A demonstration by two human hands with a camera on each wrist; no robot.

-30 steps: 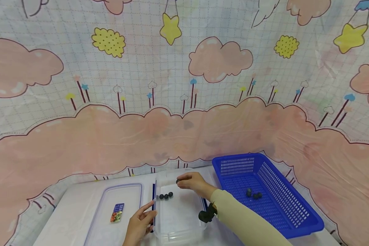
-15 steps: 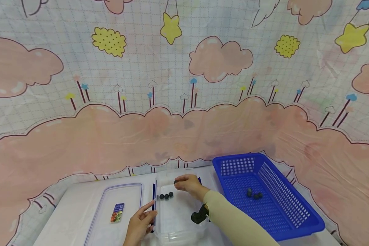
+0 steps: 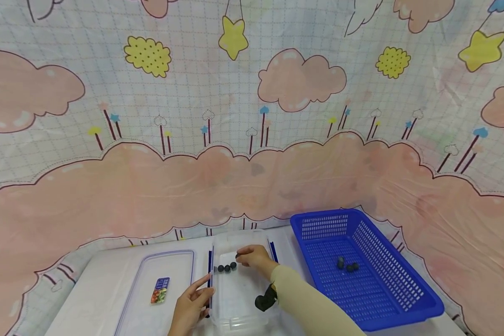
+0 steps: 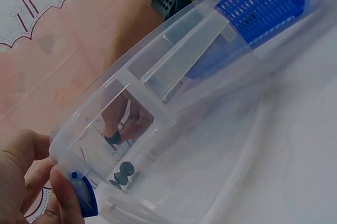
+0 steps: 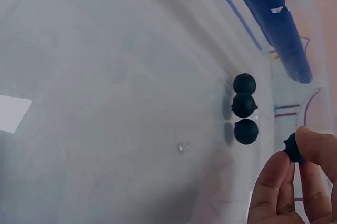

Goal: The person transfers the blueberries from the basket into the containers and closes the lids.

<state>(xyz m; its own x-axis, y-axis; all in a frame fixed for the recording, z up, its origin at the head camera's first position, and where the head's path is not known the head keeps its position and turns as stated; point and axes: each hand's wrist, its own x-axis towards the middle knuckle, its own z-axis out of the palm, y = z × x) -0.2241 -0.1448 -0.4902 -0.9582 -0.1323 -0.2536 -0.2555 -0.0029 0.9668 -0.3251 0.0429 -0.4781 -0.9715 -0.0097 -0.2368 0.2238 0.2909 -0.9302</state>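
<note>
Inside a clear plastic storage box [image 3: 243,303], three small dark balls [image 3: 227,268] sit in a row near the left wall. In the right wrist view the balls [image 5: 245,109] show tiny nubs. My right hand [image 3: 256,259] reaches into the box and pinches another dark ball [image 5: 295,147] between thumb and fingers, just beside the row. My left hand [image 3: 190,303] grips the box's left side, fingers around the blue latch [image 4: 85,195] at its rim. Through the clear wall, the left wrist view shows the right hand [image 4: 129,121] with its ball.
On the right stands a blue perforated basket [image 3: 319,280] holding a few more dark balls [image 3: 350,268]. A clear lid [image 3: 136,289] with a blue-edged rim lies left of the box, bearing a colourful label [image 3: 160,290]. A cloud-patterned cloth [image 3: 252,186] hangs behind the white table [image 3: 88,289].
My right hand has moved left and nearer to me inside the box, bringing its ball close to the row of three. The left hand stays at the box's side.
</note>
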